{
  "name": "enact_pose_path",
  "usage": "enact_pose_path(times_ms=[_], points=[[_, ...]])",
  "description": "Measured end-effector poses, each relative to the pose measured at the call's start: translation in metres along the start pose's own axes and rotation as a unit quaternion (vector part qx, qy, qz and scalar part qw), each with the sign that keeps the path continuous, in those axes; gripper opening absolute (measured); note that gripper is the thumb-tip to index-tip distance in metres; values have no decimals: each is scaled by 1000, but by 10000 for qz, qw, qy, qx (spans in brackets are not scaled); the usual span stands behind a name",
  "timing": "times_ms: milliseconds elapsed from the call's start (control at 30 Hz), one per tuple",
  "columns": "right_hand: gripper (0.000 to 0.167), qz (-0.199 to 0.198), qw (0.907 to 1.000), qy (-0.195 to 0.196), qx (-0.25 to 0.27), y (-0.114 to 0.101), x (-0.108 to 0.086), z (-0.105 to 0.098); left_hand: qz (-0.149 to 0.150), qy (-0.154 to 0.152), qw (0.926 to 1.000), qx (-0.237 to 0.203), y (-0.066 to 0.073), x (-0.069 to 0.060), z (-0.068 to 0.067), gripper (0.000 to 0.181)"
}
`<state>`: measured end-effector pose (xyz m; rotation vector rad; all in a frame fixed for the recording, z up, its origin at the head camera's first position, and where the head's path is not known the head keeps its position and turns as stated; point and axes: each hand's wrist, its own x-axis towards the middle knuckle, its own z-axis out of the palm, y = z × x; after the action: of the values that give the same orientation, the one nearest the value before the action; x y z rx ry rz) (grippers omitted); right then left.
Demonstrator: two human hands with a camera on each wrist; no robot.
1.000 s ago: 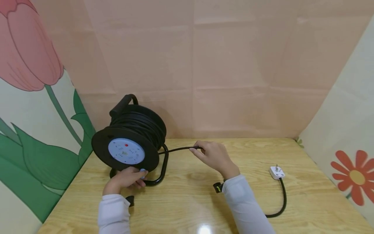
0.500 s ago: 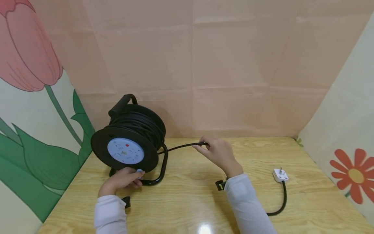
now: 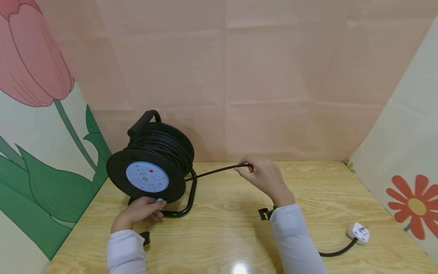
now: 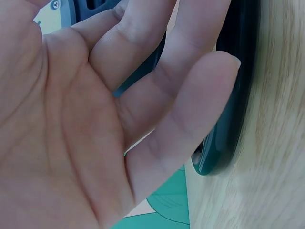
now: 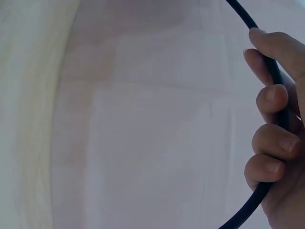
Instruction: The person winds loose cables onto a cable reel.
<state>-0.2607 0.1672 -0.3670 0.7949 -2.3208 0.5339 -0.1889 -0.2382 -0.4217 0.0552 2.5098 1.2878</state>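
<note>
A black cable reel (image 3: 131, 190) stands at the left of the table, with a pale blue socket panel (image 3: 147, 177) on its front disc. At the disc's lower edge my left hand (image 3: 138, 213) pinches a light blue winding knob (image 3: 159, 203) between thumb and fingers. The left wrist view shows the palm and bent fingers beside the black frame tube (image 4: 224, 124); the knob is hidden there. My right hand (image 3: 267, 180) holds the black cable (image 3: 219, 170), which runs taut and slightly rising from the reel. Fingers wrap round the cable in the right wrist view.
A white plug (image 3: 358, 233) on the cable's end lies on the wooden table (image 3: 212, 236) at the right, its pins upward. The reel's carrying handle (image 3: 140, 125) points up near the pink backdrop (image 3: 260, 95). Printed flower panels flank both sides.
The reel's disc has turned slightly, and the left hand with the knob has shifted left. My right hand has moved right along with the cable. The plug has slid right and nearer, and turned.
</note>
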Motion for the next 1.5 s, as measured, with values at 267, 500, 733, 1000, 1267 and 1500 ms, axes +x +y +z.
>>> enact_pose_path(times_ms=[267, 500, 733, 1000, 1267, 1500], points=[[20, 196, 9992, 335, -57, 20, -6, -16, 91, 69, 9999, 37, -5, -4, -5, 45], [20, 76, 9988, 460, -135, 24, -5, -16, -57, 180, 9998, -16, -11, -2, -6, 47], [24, 396, 9989, -44, -227, 39, -26, -31, 3, 133, 9999, -78, -13, 1, -3, 47], [37, 793, 9925, -714, -600, 79, -51, -87, 97, 155, 9998, -50, -13, 5, -5, 46], [50, 1076, 9808, -1158, -1144, 103, -73, -125, 119, 200, 9997, -56, -14, 4, -8, 45], [48, 1090, 9772, -1365, -1210, 110, -83, -133, 115, 190, 9997, -120, -15, 2, -6, 46]])
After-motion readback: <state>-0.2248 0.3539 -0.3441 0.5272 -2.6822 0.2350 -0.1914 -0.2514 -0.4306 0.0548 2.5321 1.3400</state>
